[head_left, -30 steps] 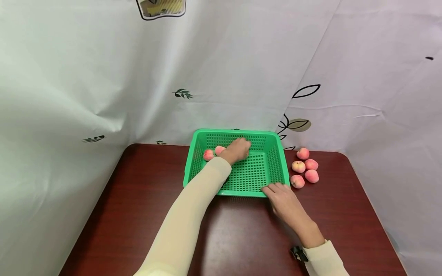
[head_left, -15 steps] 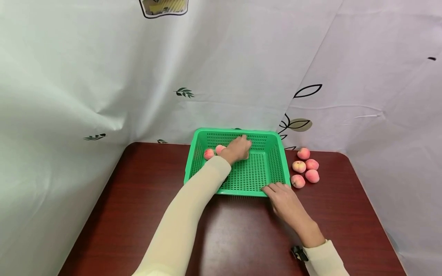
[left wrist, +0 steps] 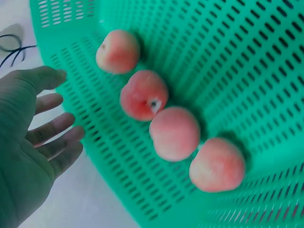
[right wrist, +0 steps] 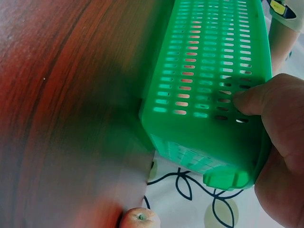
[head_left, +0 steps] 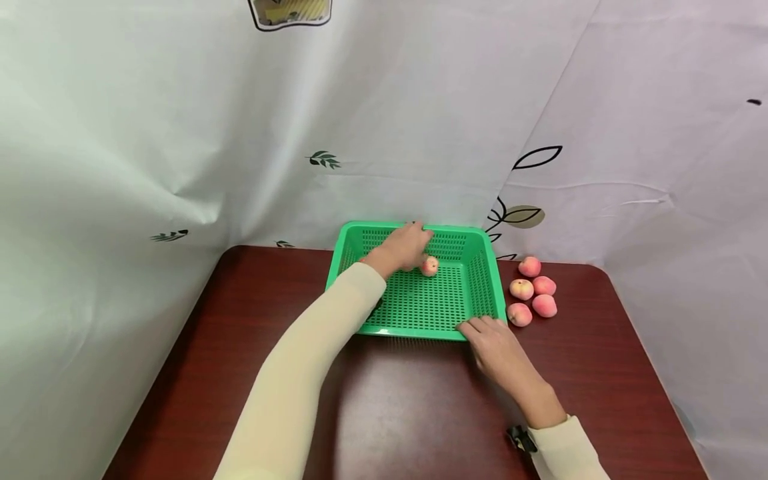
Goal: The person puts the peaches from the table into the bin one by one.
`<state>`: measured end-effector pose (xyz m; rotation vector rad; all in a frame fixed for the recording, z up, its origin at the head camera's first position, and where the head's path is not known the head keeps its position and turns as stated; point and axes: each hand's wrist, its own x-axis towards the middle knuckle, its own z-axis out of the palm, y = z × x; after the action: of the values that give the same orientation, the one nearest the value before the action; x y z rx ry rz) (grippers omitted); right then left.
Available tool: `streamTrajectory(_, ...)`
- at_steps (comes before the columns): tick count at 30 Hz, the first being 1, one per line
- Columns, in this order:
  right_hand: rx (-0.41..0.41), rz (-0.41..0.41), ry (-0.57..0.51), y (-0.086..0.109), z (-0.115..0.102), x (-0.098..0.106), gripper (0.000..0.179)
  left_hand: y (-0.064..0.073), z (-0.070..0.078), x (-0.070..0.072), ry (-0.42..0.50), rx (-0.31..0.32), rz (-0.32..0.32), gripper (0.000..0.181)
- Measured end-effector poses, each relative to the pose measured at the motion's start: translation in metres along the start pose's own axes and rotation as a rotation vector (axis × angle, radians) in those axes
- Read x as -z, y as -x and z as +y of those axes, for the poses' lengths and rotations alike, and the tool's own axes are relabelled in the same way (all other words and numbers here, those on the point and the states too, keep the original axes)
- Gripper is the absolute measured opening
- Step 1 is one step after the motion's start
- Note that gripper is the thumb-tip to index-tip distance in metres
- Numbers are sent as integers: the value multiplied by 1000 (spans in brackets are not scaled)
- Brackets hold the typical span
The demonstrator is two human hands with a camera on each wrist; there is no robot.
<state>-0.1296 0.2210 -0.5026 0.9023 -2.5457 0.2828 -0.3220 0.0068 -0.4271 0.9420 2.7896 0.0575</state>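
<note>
A green plastic basket [head_left: 420,333] with slotted walls stands at the back of the table. My left hand [head_left: 407,248] reaches over its far side, holding nothing; in the left wrist view its fingers [left wrist: 57,128] are loosely extended beside the basket's wall. Along that wall several peaches lie in a row on the basket floor, among them a pale one [left wrist: 118,51] and a redder one [left wrist: 144,95]. One peach [head_left: 429,266] shows just right of the hand in the head view; the arm hides most others. My right hand [head_left: 495,347] grips the near right corner's rim, thumb [right wrist: 249,99] against the outer wall.
Several loose peaches [head_left: 545,306] lie on the dark red wooden table [head_left: 408,413], right of the basket. A white cloth backdrop [head_left: 420,133] with printed leaves hangs close behind the basket and along the sides.
My left hand has come off a peach in the basket and moved back and slightly left, uncovering that peach. The right hand keeps its grip on the rim.
</note>
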Motion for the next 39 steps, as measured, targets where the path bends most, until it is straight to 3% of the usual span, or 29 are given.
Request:
streamTrajectory(11,20,12,5,-1,0,0,32,51,-29,39,66,-23,167,49)
streamTrajectory(18,9,1,2,-1,0,0,30,78,-44,41,68,-2,249,55)
streamTrajectory(27,13,12,-3,-2,-1,0,24,135,-60,22,175,55,304,66)
streamTrajectory(33,10,-1,-6,-2,0,1,22,168,-66,-5,189,52,402,70)
streamTrajectory(39,9,-16,-15,-3,0,2,30,196,-63,-36,320,112,426,82)
